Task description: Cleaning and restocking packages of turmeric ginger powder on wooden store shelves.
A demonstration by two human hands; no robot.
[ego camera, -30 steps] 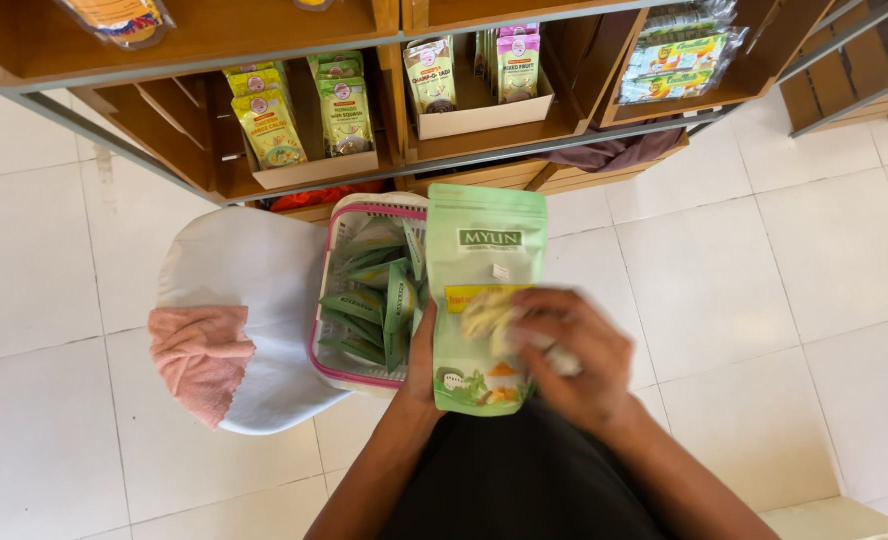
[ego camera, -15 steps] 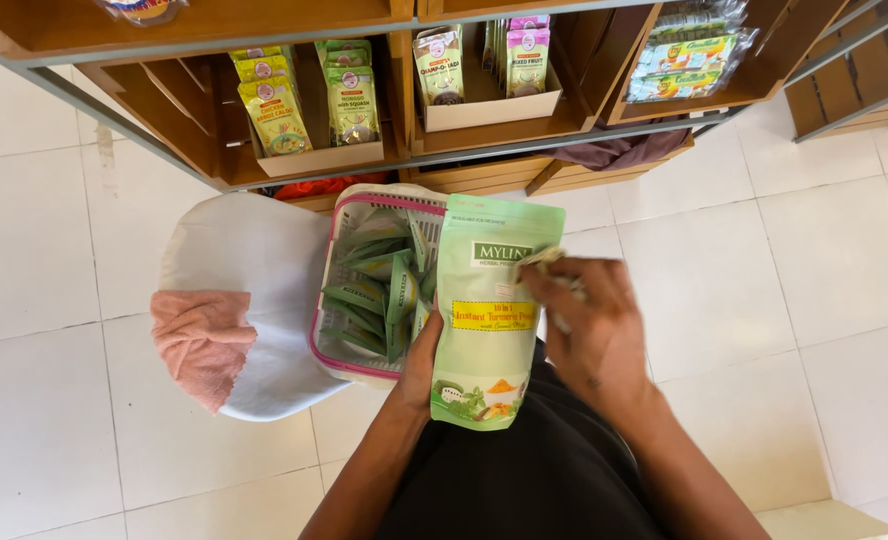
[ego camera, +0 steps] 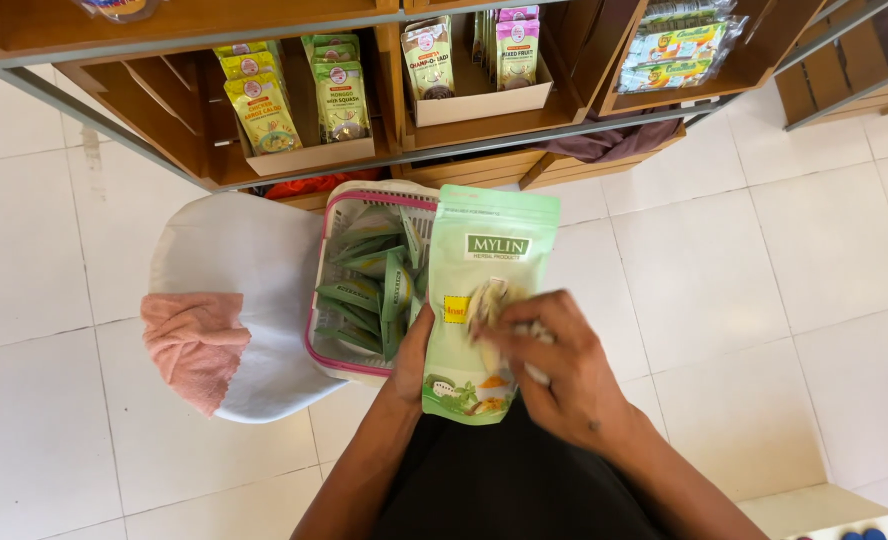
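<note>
Head view: left hand (ego camera: 411, 358) grips glossy green pouch (ego camera: 486, 300) — right hand (ego camera: 554, 372) presses crumpled cloth (ego camera: 492, 308) on it.

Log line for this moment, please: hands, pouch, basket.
left hand: holds green pouch from behind | right hand: rubs cloth on pouch front | basket: beside pouch, holds green packets

The right hand (ego camera: 554, 370) is now lower on the green pouch (ego camera: 484, 300), rubbing its middle with a small cloth (ego camera: 499, 315); before, it was up by the top edge. The pouch is standing straighter and higher now, over the basket's right rim.
</note>
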